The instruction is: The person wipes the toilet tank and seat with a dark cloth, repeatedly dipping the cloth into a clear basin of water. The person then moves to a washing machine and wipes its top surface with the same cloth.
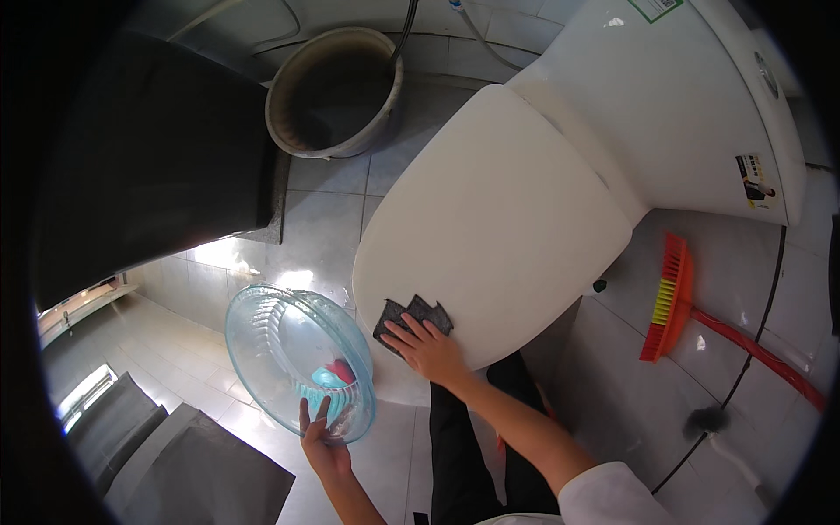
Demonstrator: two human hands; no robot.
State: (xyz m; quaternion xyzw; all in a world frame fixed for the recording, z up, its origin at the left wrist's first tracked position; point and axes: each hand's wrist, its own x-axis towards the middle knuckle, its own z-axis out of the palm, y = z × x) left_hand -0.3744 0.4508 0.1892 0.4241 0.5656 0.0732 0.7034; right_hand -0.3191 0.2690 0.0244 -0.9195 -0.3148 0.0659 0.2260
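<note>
My right hand lies with fingers spread on a dark grey cloth, pressing it against the closed white toilet lid near its rounded front end. To the left, my left hand grips the near rim of a clear bluish plastic basin, two fingers reaching over the edge. The basin is tilted. Inside it show a red item and a light-blue item, too unclear to name.
A large bucket of dark water stands beyond the toilet, a hose or cable dipping in. The toilet cistern rises at upper right. An orange-red broom and a toilet brush lie on the right floor. A black cabinet-like block fills the left.
</note>
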